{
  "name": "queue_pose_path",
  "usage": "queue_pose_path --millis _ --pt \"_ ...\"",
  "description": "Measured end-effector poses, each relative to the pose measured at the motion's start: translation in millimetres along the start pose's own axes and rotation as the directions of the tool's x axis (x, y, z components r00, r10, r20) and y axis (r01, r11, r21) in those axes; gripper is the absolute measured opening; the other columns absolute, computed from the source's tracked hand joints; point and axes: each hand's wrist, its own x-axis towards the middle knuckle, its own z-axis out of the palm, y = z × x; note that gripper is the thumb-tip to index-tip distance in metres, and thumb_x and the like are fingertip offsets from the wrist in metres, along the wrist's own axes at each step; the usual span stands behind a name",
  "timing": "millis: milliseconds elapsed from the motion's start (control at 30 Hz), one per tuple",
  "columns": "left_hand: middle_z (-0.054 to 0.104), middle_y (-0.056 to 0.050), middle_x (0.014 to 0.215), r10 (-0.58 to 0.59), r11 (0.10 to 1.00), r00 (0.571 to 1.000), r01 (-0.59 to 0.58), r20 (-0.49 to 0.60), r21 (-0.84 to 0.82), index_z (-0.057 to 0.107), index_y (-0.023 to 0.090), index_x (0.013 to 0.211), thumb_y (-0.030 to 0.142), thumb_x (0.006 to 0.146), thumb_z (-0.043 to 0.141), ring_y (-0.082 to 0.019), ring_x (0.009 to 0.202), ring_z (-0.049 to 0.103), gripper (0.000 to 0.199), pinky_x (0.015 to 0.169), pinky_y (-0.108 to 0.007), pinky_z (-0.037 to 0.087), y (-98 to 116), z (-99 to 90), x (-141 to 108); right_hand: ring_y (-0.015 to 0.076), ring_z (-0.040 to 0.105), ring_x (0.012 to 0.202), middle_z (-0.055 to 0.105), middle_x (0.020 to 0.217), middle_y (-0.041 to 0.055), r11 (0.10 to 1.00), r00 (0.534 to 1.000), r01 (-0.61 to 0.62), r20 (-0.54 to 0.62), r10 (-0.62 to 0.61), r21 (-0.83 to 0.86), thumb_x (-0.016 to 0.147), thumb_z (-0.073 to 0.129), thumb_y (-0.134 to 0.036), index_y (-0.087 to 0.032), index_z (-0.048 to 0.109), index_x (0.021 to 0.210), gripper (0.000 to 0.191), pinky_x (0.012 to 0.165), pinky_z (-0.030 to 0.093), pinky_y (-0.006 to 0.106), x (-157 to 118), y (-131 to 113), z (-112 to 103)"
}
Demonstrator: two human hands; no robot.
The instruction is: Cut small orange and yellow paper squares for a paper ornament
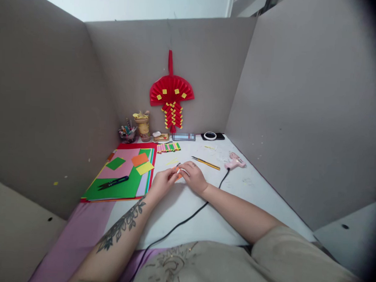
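Over the middle of the white table, my left hand [165, 182] and my right hand [193, 177] meet, fingers pinched together at a small piece of orange paper [180, 175]. A small white bit shows between the fingertips; I cannot tell what it is. Part of the paper is hidden by the fingers. Just beyond the hands lie thin yellow scraps [172, 161] and a row of small pink, green and yellow paper rolls [169, 147]. To the right of them rests a yellow-handled craft knife [207, 163].
A stack of coloured paper [132, 188] at left bears loose squares and thread snips [113, 182]. A pink glue gun [235, 161] lies right, its black cable [184, 221] crossing the table. A pen holder [127, 133] and cup [143, 126] stand behind. A red paper-fan ornament [172, 90] hangs on the grey partition.
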Motion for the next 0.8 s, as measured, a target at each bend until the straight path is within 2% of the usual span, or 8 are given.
queue_pose_path --millis 300,367,500,600,700,800 --pt "0.068 -0.002 0.074 -0.001 1.000 1.000 0.001 0.007 0.029 0.068 0.018 0.088 0.034 0.083 0.050 -0.013 0.063 0.057 0.024 0.060 -0.021 0.040 0.7 -0.3 -0.5 0.0200 0.051 0.086 0.054 0.083 0.0061 0.998 0.998 -0.055 0.000 0.055 0.015 0.085 0.049 -0.019 -0.020 0.058 0.081 0.009 0.080 0.045 0.035 -0.1 -2.7 -0.4" --pt "0.068 -0.002 0.074 -0.005 1.000 1.000 0.005 0.006 0.023 0.068 0.019 0.089 0.034 0.083 0.050 -0.014 0.062 0.057 0.025 0.059 -0.022 0.040 -0.6 0.4 -0.4 0.0207 0.051 0.087 0.055 0.084 0.0065 0.998 0.998 -0.066 0.010 0.065 0.024 0.085 0.049 -0.018 -0.020 0.057 0.085 0.008 0.080 0.045 0.036 0.3 -3.1 -1.2" --pt "0.068 -0.002 0.074 -0.004 1.000 1.000 0.004 0.002 0.002 0.068 0.018 0.091 0.034 0.083 0.051 -0.014 0.062 0.057 0.025 0.060 -0.022 0.040 -1.8 1.0 -0.3 0.0214 0.051 0.091 0.057 0.091 0.0080 0.998 0.997 -0.067 0.025 0.067 0.020 0.085 0.049 -0.020 -0.019 0.056 0.102 0.019 0.081 0.044 0.037 0.5 -3.2 -3.2" --pt "0.068 -0.002 0.074 0.001 1.000 1.000 -0.001 0.007 -0.003 0.067 0.018 0.089 0.034 0.083 0.050 -0.013 0.063 0.057 0.024 0.061 -0.022 0.041 -0.1 0.3 -0.5 0.0199 0.052 0.087 0.056 0.087 0.0069 0.999 0.999 -0.042 0.017 0.042 0.000 0.086 0.049 -0.021 -0.020 0.061 0.093 0.014 0.080 0.045 0.035 0.1 -2.4 -4.6" --pt "0.066 -0.001 0.071 -0.020 0.997 0.999 0.023 0.034 -0.073 0.066 0.017 0.086 0.035 0.083 0.050 -0.013 0.061 0.055 0.025 0.059 -0.022 0.041 2.4 -0.3 -0.5 0.0181 0.052 0.082 0.055 0.081 0.0058 1.000 1.000 -0.007 -0.025 0.006 -0.019 0.085 0.050 -0.020 -0.020 0.063 0.084 0.013 0.076 0.045 0.032 0.6 -1.0 -7.4" --pt "0.065 -0.001 0.072 -0.033 0.976 0.993 0.057 0.118 -0.208 0.066 0.016 0.086 0.037 0.083 0.048 -0.012 0.060 0.054 0.027 0.057 -0.022 0.041 3.6 -0.5 -0.2 0.0178 0.052 0.081 0.055 0.080 0.0054 1.000 0.997 -0.004 -0.076 0.002 -0.030 0.085 0.050 -0.020 -0.020 0.063 0.083 0.013 0.076 0.045 0.032 2.6 1.8 -12.5"
